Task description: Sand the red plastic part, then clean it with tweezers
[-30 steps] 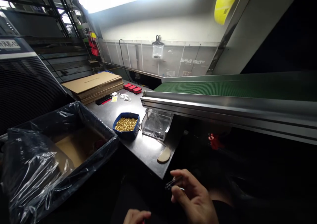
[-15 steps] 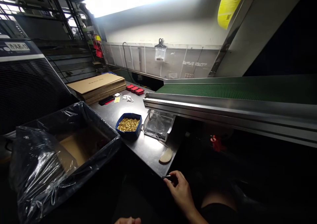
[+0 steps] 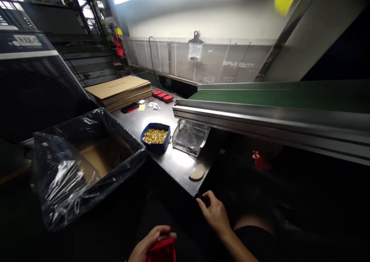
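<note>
At the bottom of the view my left hand (image 3: 150,242) is closed around a red plastic part (image 3: 162,250) with a dark inside. My right hand (image 3: 214,212), thumb and fingers curled, pinches a small dark piece (image 3: 200,196) just off the corner of the metal table; its kind I cannot make out. Close by on the table lies a beige half-round pad (image 3: 197,172). A blue bin (image 3: 156,145) full of small brass-coloured parts stands beyond it, beside a clear plastic tray (image 3: 189,137).
A carton lined with dark plastic film (image 3: 121,169) stands at left. Cardboard sheets (image 3: 121,90) are stacked behind it, near several red parts (image 3: 162,96). The green conveyor (image 3: 245,98) crosses from the right above the table (image 3: 164,165). Something red (image 3: 260,160) sits below the conveyor.
My left hand has risen into view with the red plastic part. My right hand stays by the table corner, still pinching the small piece. The camera view has tilted slightly.
</note>
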`<state>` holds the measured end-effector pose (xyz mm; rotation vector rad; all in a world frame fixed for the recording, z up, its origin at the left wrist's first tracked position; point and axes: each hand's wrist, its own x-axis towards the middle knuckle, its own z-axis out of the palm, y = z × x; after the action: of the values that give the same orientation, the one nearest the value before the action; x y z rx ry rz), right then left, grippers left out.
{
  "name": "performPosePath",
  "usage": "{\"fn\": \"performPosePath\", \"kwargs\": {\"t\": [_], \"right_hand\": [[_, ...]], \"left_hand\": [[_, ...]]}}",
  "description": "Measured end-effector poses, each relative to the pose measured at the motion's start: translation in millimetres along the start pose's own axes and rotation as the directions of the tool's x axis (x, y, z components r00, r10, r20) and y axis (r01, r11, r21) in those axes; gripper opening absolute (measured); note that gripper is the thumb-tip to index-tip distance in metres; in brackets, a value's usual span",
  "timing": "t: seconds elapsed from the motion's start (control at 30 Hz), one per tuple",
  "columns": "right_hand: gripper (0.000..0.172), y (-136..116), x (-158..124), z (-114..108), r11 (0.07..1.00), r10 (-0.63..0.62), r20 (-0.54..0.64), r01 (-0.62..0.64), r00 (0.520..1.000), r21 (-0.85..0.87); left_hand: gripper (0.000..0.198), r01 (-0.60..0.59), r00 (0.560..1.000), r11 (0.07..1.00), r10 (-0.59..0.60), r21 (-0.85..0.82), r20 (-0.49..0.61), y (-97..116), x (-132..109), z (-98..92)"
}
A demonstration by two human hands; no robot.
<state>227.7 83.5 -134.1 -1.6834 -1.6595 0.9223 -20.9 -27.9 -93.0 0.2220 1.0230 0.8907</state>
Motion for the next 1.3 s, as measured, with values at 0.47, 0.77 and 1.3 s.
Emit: {"fn": "performPosePath", "kwargs": {"t": [0.47,0.77,1.3], "right_hand": [[0.028,-126,-62,-20,0.96,-0.202,0.449,0.086,0.871,0.266],[0.024,-154,-63,-14,0.971,-0.208,0.571,0.095,0.794,0.22],[0.027,-152,-57,-24,0.964,-0.183,0.571,0.032,0.8,0.265]], "left_hand": [[0.077,-0.16,0.949,0.983,0.127,-0.094,-0.287,43,-26,61.6],[0.075,-0.097,0.954,0.961,0.015,-0.26,-0.3,52,-34,75.7],[0.075,-0.094,0.968,0.968,0.034,-0.232,-0.248,46,-30,75.8]]}}
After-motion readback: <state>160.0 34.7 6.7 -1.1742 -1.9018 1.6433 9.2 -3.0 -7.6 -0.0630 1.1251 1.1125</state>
